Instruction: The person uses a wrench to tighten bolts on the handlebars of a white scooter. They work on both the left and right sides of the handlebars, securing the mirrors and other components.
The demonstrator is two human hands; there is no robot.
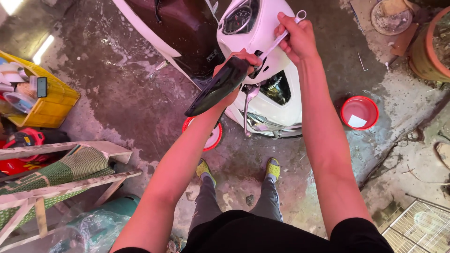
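The person stands over a white scooter (269,100), seen from above, w/ both arms stretched fwd to the handlebar area. The left hand (234,70) is closed around the stem side of a black mirror (216,88); the mirror's dark oval back faces the camera and it slants down to the left, away from the scooter's front cover. The right hand (296,37) is closed in a fist on a silver wrench (281,36): the ring end sticks out above the fingers, and the other end goes down-left to the point where the mirror stem meets the handlebar, approx. just beside the left hand's fingers. It is not possible to see if the wrench head sits on a nut, the fingers hide it. Below the hands hangs a chrome brake lever (247,107), and the round speedometer (238,18) is near the top. On the wet concrete floor (126,98) a red bowl (359,112) stands to the right of the scooter, well apart from the hands, w/ a white piece inside. Another red-rimmed round thing (212,137) is partly hidden under the left forearm. On the left is a yellow crate (51,103) w/ mixed items, and a wooden frame (70,187) w/ green woven cloth. The person's feet in yellow-green shoes (273,168) are close to the front wheel side.
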